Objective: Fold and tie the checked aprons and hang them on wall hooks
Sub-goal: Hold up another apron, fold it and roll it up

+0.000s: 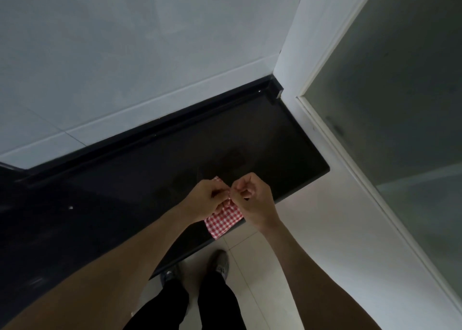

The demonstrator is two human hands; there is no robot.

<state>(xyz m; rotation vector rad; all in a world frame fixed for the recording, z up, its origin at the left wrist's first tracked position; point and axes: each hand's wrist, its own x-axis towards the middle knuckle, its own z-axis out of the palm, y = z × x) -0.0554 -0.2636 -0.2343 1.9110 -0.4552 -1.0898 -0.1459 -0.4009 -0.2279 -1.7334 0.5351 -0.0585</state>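
Dim, flat indoor light. Black countertop point(155, 179) nearly featureless, faint sheen only. Wall tiles point(125, 42) brightest area, slightly soft. Strong wide-angle bending at frame edges; forearms stretched.

Both bare forearms reach forward and converge, the left from the lower left, the right from the lower right. The left hand point(203, 199) and the right hand point(252, 199) meet knuckle to knuckle, fingers curled inward and fingertips pinched together at the point where they touch (what exactly each pinches is too small to tell). Both wrists are bent slightly down.
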